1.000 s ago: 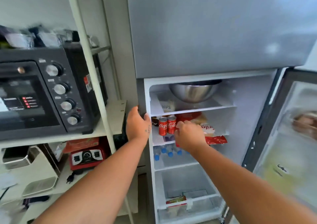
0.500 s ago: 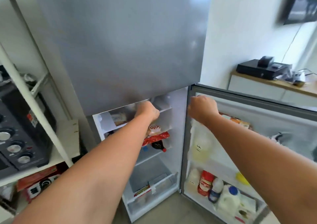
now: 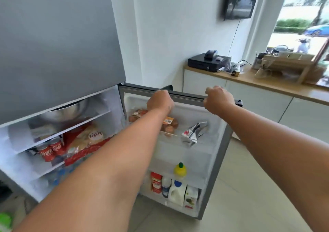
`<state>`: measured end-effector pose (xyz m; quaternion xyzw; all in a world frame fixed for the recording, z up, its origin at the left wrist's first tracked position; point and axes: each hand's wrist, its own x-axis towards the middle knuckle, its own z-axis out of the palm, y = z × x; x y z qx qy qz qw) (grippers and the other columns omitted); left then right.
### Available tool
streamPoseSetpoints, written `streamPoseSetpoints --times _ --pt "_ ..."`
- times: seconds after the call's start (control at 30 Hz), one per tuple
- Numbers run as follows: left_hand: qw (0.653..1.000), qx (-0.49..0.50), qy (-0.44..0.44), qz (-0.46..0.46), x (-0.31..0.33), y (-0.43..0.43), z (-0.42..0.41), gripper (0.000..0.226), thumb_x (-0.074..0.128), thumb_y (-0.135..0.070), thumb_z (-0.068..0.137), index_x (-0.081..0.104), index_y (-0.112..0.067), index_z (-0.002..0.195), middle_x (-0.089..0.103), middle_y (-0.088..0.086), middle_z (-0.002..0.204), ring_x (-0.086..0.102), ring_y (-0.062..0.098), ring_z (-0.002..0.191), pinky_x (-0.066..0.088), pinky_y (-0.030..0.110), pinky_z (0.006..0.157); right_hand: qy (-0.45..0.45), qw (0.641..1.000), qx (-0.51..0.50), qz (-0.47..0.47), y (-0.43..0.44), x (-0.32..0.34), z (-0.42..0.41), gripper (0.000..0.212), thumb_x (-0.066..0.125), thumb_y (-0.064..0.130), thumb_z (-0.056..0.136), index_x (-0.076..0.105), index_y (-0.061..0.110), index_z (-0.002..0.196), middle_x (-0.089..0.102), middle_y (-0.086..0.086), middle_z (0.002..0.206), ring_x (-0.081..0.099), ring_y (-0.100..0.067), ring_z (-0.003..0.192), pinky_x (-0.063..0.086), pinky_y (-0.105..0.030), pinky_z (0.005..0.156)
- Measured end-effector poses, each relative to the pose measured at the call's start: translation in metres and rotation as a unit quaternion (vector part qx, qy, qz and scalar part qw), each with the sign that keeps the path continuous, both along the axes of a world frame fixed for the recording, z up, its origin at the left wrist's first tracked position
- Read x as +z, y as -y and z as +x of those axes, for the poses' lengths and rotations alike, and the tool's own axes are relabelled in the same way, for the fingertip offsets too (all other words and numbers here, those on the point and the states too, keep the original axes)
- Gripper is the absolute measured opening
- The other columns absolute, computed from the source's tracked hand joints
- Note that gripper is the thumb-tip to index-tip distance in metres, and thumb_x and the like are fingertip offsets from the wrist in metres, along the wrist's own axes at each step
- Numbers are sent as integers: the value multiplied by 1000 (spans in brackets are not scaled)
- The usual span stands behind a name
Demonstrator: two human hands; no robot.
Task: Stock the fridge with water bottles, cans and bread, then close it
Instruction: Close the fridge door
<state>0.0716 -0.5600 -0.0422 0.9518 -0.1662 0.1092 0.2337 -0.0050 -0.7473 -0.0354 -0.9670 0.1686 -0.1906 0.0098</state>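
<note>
The lower fridge door (image 3: 179,94) stands open to the right. My left hand (image 3: 160,102) and my right hand (image 3: 218,98) both curl over its top edge, a forearm's width apart. Inside the fridge, two red cola cans (image 3: 50,150) stand on the middle shelf beside a red-and-clear bread bag (image 3: 85,142). Blue-capped water bottles (image 3: 59,175) lie blurred on the shelf below, partly hidden by my left arm. A steel bowl (image 3: 69,110) sits on the top shelf.
The door racks hold a pack of brown buns (image 3: 169,125), a crumpled carton (image 3: 193,132), a yellow lemon bottle (image 3: 180,169) and a milk jug (image 3: 177,192). A wooden counter (image 3: 267,84) with white cupboards runs along the right. The freezer door (image 3: 58,41) above is closed.
My right hand left the can shelf and took the door's top edge. My left hand moved off the fridge's left side onto the door edge too. The view swung right.
</note>
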Motion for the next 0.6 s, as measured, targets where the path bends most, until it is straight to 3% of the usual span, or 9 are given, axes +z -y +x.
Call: streamPoseSetpoints --times 0.13,0.2,0.3,0.47,0.6 --pt "994 -110 -16 -7 -12 57 -2 43 42 -15 90 54 -9 131 52 12 137 50 30 124 43 40 103 -67 997 -28 25 52 -15 -11 39 43 31 93 53 10 124 59 -15 121 53 -33 113 46 -41 89" --pt "984 -164 -58 41 -19 79 -5 52 38 -16 92 39 -7 143 36 13 152 32 30 141 31 43 114 -94 995 -21 29 68 -20 -17 42 36 41 96 55 11 118 61 -15 118 57 -33 109 44 -40 88" --pt "971 -188 -97 113 -25 93 -6 58 32 -21 96 19 -13 152 11 5 163 4 31 150 18 49 119 -114 993 5 39 77 -18 -22 37 33 36 97 57 12 112 63 -14 113 58 -32 100 44 -37 80" --pt "971 -191 -112 94 -14 79 -19 57 32 -14 94 29 -11 150 21 8 160 13 28 149 14 38 121 -182 981 10 68 64 5 -37 29 40 25 93 64 11 103 66 -9 102 57 -26 87 42 -30 70" --pt "967 -193 -147 74 3 47 -41 57 31 -10 91 37 -12 147 28 9 157 26 26 145 21 33 119 -221 971 1 87 32 25 -54 32 43 25 94 65 4 102 64 -12 110 58 -29 95 46 -32 79"
